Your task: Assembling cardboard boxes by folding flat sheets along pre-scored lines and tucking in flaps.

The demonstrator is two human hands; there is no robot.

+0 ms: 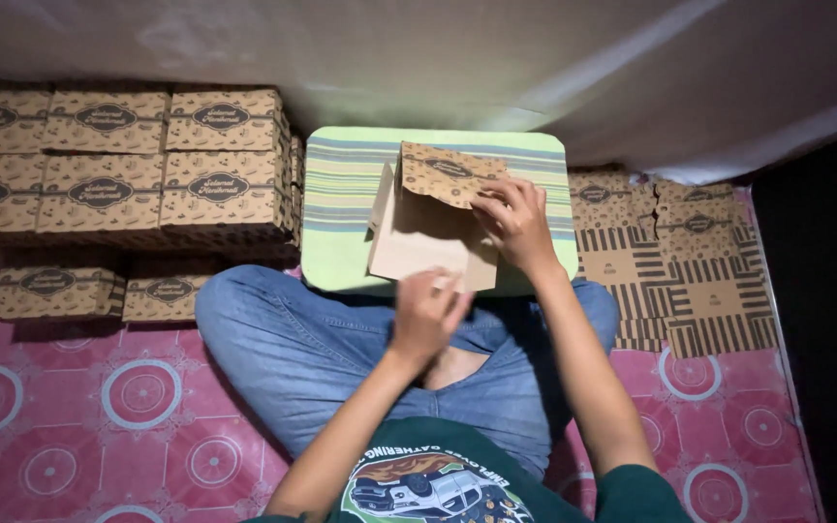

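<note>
A person sits cross-legged on a pink patterned mat [99, 407] with a small striped green table [341, 203] in front of the knees, and on it lies a half-folded brown cardboard box blank [428, 237], plain side up with one printed flap [443, 174] bent over at the top. The right hand [515, 223] pinches the edge of that printed flap between fingers and thumb, while the left hand [425, 310] rests at the blank's near edge, fingers curled loosely onto it; whether it truly grips the card cannot be told, since motion blur smears the fingertips. Judging by the layout, the work looks well along: a stack of finished boxes [118, 165] stands to the left, and a pile of flat blanks [670, 261] remains on the right. How deep that pile goes is hidden, and the box stack is cut off at the left edge.
</note>
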